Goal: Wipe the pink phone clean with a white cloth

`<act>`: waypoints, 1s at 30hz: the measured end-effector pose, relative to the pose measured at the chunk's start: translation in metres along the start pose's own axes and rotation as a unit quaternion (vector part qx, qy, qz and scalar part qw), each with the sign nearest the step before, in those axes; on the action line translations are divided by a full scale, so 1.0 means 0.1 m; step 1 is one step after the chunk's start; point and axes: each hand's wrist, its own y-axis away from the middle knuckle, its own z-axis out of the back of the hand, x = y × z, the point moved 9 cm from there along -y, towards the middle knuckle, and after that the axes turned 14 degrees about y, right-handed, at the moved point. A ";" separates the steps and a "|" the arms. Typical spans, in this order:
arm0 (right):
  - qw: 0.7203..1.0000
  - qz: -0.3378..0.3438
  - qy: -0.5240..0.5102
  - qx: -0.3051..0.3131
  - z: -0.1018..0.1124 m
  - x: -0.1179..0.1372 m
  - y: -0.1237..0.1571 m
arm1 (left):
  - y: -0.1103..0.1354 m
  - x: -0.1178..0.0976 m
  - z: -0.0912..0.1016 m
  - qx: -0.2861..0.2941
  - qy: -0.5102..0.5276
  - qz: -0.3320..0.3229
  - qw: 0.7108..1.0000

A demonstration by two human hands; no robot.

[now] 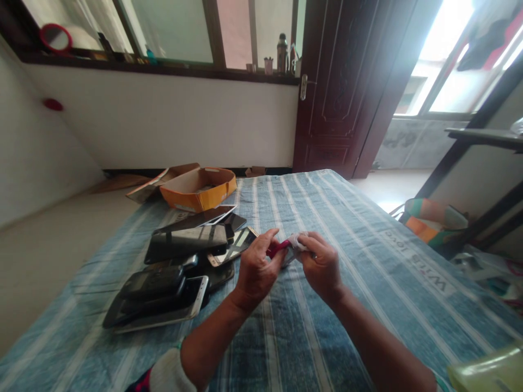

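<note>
My left hand [256,268] is closed on a small dark-red object [278,248], pinched between thumb and fingers; its kind is hard to make out. A crumpled whitish piece, cloth or thin plastic [295,244], meets the red object, and my right hand [322,268] pinches it. Both hands are above the blue striped bed cover [351,337]. Left of my left hand lies a white-edged phone [235,249]. Beyond it, several dark phones and tablets [186,242] overlap in a pile. A bulky black device [153,282] rests on a white-edged tablet [200,299] nearer to me.
An orange cardboard box [200,190] with its lid open stands at the far left of the bed. Behind are a dark-red door [339,92] and a window ledge [163,68] with a flask [282,54]. A yellow-green translucent item [490,370] is at lower right.
</note>
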 end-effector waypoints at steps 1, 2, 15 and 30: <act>1.000 0.004 0.001 -0.008 0.03 0.01 -0.01 | -0.01 0.02 -0.05 -0.004 0.019 0.006 1.000; 1.000 0.009 0.003 -0.014 0.06 0.03 -0.03 | -0.01 0.03 -0.09 -0.007 0.038 0.011 0.999; 0.976 0.131 0.175 0.001 0.05 0.13 -0.01 | 0.06 0.09 -0.19 0.042 0.080 0.024 0.996; 0.918 0.287 0.272 -0.018 -0.05 0.61 0.24 | 0.05 0.11 -0.17 0.032 0.070 0.005 0.997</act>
